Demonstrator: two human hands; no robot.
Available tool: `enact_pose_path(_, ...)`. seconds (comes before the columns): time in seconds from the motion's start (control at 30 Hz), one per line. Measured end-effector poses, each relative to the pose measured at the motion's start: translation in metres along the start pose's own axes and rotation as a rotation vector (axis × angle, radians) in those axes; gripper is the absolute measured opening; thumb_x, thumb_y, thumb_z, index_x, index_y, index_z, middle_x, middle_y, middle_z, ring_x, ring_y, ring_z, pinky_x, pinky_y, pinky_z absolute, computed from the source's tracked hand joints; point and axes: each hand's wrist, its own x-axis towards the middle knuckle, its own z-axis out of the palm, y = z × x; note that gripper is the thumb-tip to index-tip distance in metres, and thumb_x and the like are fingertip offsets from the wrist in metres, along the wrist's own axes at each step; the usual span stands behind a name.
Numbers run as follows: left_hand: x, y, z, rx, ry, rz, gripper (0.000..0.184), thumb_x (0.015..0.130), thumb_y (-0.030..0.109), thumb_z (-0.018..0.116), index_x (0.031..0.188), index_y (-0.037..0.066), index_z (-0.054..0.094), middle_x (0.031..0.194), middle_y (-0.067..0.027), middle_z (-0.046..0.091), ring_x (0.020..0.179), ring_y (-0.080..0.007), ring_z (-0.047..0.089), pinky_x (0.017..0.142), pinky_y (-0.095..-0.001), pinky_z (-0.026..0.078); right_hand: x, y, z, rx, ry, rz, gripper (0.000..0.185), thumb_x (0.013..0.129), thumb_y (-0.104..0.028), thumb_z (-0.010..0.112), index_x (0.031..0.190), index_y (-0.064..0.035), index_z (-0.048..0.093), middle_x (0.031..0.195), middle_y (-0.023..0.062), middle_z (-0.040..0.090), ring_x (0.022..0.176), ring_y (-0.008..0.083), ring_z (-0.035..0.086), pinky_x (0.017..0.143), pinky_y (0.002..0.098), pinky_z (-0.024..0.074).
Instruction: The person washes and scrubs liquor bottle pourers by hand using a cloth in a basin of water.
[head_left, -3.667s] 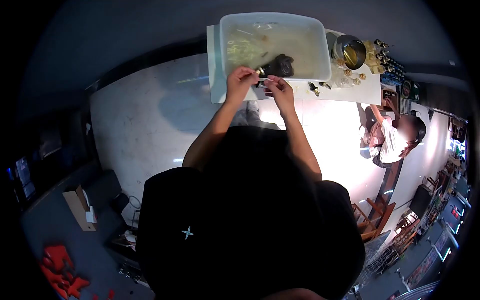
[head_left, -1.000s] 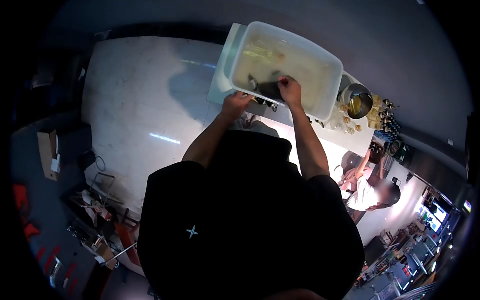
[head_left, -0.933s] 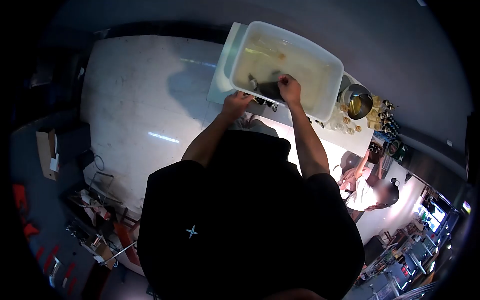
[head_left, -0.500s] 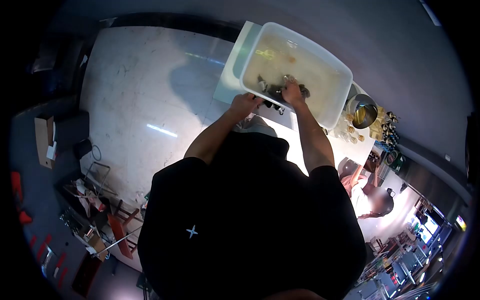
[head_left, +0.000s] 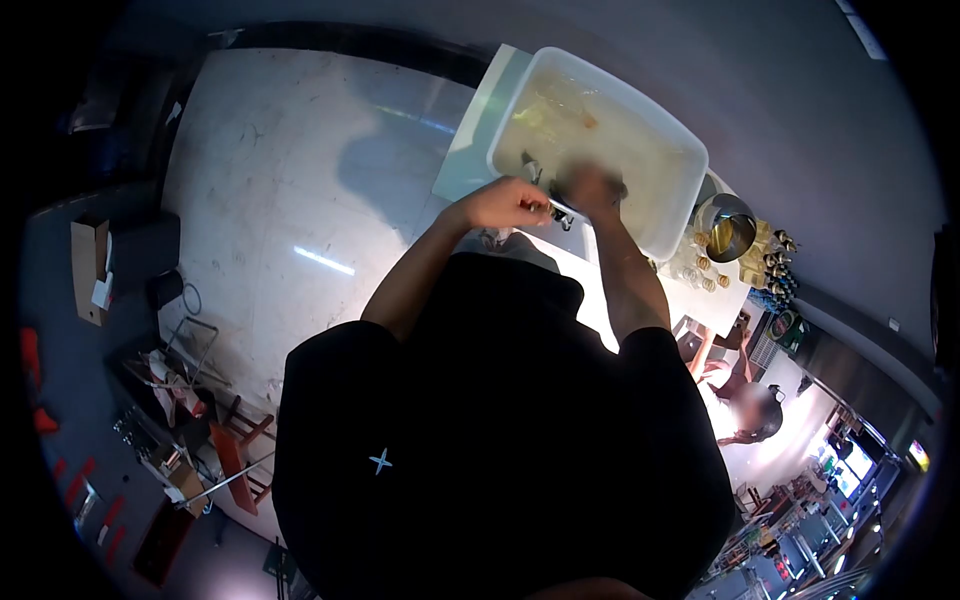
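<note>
A large white plastic tub of cloudy water stands in front of me. My right hand is inside it by the near wall, over dark objects, and its fingers are smeared by motion. My left hand is at the tub's near left rim with its fingers curled together; what they hold, if anything, is hidden. Small dark, shiny objects lie just outside the near rim, beside the left fingertips. A dark and silvery piece rests at the tub's left side. Something yellow shows farther back in the water.
Right of the tub stand a metal pot, small glass jars or bottles and a cluster of dark-topped bottles. Another person works farther right. A wooden stool and a cardboard box are at the left.
My left hand has moved up and right along the near rim, its fingers now curled. My right hand has shifted slightly downward in the tub and blurred.
</note>
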Motion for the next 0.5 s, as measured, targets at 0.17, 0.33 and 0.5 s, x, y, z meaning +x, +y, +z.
enact_pose_path(0.17,0.027,0.007,-0.005,-0.268,0.351,0.02,0.023,0.093,0.015,0.07,0.113,0.003,0.072,0.079,0.0041,0.059,0.074,-0.0043,0.049,0.065,-0.0227,0.042,-0.02,-0.002,-0.016,0.136,0.094,0.125,0.04,0.083,-0.025,0.063,0.114,-0.0004,0.065,0.12,0.0223,0.06,0.112,0.0349,0.059,0.098,0.0438,0.0468)
enact_pose_path(0.33,0.068,-0.004,-0.004,-0.382,0.467,0.123,0.026,0.094,0.02,0.07,0.114,0.004,0.072,0.088,0.0025,0.065,0.085,-0.0057,0.057,0.074,-0.022,0.046,-0.016,0.015,0.005,0.212,-0.032,0.163,0.034,0.079,-0.013,0.064,0.11,-0.0011,0.069,0.118,0.0257,0.064,0.114,0.0375,0.062,0.1,0.0435,0.0493)
enact_pose_path(0.5,0.095,-0.035,0.001,-0.541,0.455,-0.107,0.026,0.096,0.027,0.068,0.111,0.007,0.071,0.09,0.0016,0.065,0.088,-0.0072,0.06,0.079,-0.0256,0.051,-0.047,0.005,-0.023,0.199,0.067,0.1,0.025,0.078,-0.012,0.065,0.1,-0.0049,0.073,0.104,0.0227,0.069,0.104,0.04,0.066,0.094,0.0439,0.0521)
